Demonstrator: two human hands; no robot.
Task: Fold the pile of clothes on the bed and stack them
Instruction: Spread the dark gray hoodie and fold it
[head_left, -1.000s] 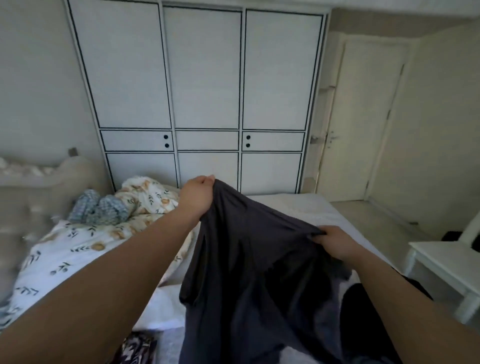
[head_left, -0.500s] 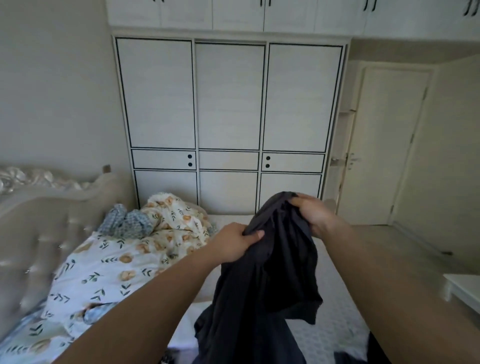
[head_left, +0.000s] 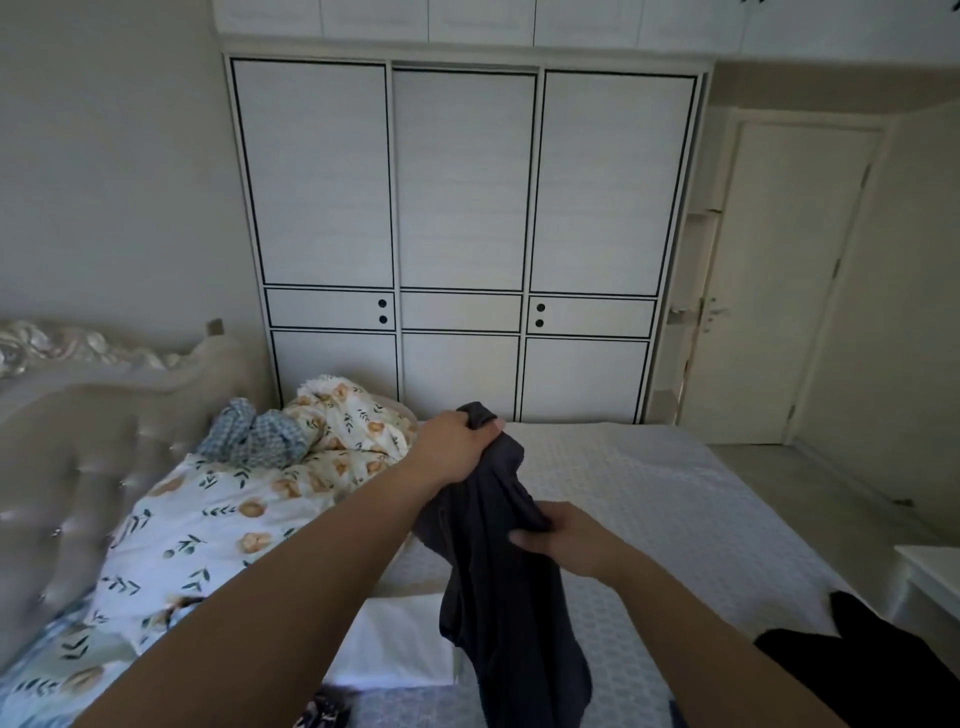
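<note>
1. A dark grey, soft-fabric garment (head_left: 498, 561) hangs in the middle of the frame, held up in the air above the bed, its lower part drooping toward the bottom centre
2. The left hand (head_left: 457, 447) sits just above the centre of the frame, fingers clenched round the bunched top edge of the garment
3. The right hand (head_left: 566, 538) is lower and to the right of centre, its fingers curled into the fabric partway down and grasping a fold of it
4. Both bare forearms reach in from the bottom corners of the frame
5. The bed with its pale, textured white bedspread (head_left: 675, 499) fills the centre right; a folded white cloth (head_left: 395, 644) lies on it at the lower centre, beside the hanging garment
6. A black piece of clothing (head_left: 872, 670) lies at the lower right corner
7. A white floral-print duvet with orange flowers and green leaves (head_left: 218, 530) is heaped on the left, with a crumpled blue patterned cloth (head_left: 254, 434) on top of it near the padded beige headboard (head_left: 78, 457)
8. A white wardrobe with black-lined panels (head_left: 462, 234) fills the upper centre, and a closed cream door (head_left: 779, 286) stands at the right
9. The corner of a white table (head_left: 930, 571) shows at the right edge
</note>
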